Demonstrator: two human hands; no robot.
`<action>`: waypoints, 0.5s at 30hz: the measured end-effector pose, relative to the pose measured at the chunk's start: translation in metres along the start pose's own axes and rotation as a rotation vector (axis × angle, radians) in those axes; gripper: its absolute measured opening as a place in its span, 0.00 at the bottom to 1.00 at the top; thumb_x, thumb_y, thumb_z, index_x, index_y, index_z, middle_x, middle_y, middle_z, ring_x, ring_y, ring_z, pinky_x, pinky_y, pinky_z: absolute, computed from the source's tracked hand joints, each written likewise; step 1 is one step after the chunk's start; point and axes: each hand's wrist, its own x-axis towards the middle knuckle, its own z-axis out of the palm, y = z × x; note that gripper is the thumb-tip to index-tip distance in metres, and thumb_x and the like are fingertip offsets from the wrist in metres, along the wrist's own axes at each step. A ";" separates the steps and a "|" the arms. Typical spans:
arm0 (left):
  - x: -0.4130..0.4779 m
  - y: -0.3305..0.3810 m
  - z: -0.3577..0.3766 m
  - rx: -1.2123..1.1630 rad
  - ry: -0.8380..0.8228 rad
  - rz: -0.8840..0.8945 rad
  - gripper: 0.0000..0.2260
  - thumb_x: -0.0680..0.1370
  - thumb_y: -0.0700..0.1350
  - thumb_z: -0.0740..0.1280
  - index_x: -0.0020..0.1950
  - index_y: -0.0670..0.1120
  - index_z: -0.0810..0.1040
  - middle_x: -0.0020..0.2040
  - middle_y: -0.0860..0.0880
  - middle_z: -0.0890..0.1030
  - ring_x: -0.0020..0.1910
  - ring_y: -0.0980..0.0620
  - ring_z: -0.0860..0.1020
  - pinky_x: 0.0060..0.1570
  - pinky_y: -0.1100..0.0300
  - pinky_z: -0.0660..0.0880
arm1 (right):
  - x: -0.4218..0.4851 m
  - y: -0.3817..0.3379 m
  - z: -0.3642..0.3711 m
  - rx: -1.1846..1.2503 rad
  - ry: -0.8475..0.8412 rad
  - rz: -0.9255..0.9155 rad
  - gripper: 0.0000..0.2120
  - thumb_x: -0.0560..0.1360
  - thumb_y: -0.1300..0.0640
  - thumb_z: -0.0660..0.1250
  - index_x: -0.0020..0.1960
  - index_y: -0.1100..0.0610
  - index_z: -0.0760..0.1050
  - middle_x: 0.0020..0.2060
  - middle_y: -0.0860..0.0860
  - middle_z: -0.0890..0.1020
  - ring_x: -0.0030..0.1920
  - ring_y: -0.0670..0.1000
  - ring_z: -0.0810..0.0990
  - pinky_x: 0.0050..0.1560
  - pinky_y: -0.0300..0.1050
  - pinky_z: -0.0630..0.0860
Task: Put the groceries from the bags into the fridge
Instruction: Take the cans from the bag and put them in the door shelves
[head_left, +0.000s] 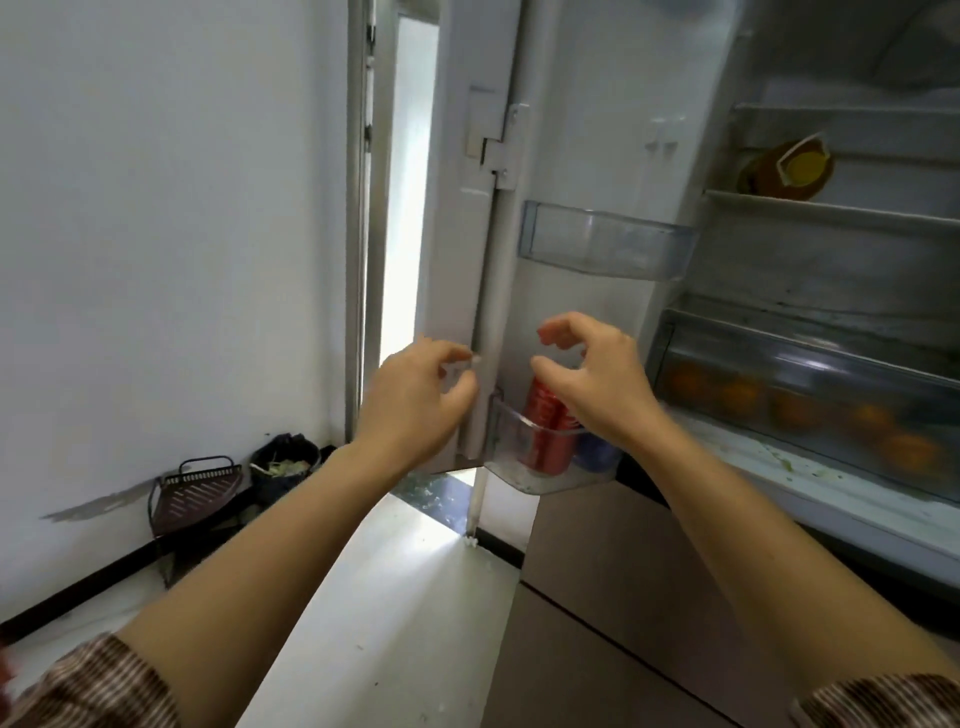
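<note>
Sleeves (93, 686) cropped, left hand (415, 400) loose, empty, right hand (592, 374) likewise, covering top of red can (550, 431)

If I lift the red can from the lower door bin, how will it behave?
The red can looks rigid metal, so it likely keeps its shape. Its smooth round side may roll if laid down. Standing in the door bin, it probably lifts straight up.

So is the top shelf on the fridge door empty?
Empty. The clear upper door bin shows nothing inside; the red can stands in the lower bin.
</note>
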 end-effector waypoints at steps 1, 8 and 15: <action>-0.002 -0.012 -0.016 0.011 0.012 -0.023 0.12 0.75 0.47 0.66 0.57 0.49 0.81 0.53 0.51 0.82 0.46 0.54 0.78 0.49 0.60 0.74 | -0.001 -0.016 0.009 0.009 -0.006 -0.025 0.12 0.73 0.58 0.70 0.56 0.57 0.78 0.48 0.47 0.80 0.49 0.46 0.76 0.50 0.38 0.71; -0.045 -0.131 -0.152 0.222 -0.035 -0.223 0.15 0.77 0.49 0.64 0.63 0.49 0.77 0.61 0.49 0.79 0.57 0.49 0.77 0.55 0.56 0.71 | -0.010 -0.150 0.124 0.035 -0.176 -0.137 0.14 0.74 0.55 0.68 0.59 0.57 0.76 0.51 0.49 0.80 0.50 0.49 0.77 0.51 0.43 0.73; -0.122 -0.264 -0.293 0.447 -0.104 -0.487 0.16 0.78 0.49 0.62 0.65 0.47 0.75 0.64 0.45 0.75 0.61 0.45 0.74 0.57 0.51 0.72 | -0.038 -0.282 0.291 0.051 -0.452 -0.135 0.20 0.75 0.52 0.66 0.64 0.58 0.73 0.60 0.54 0.78 0.59 0.54 0.76 0.61 0.50 0.72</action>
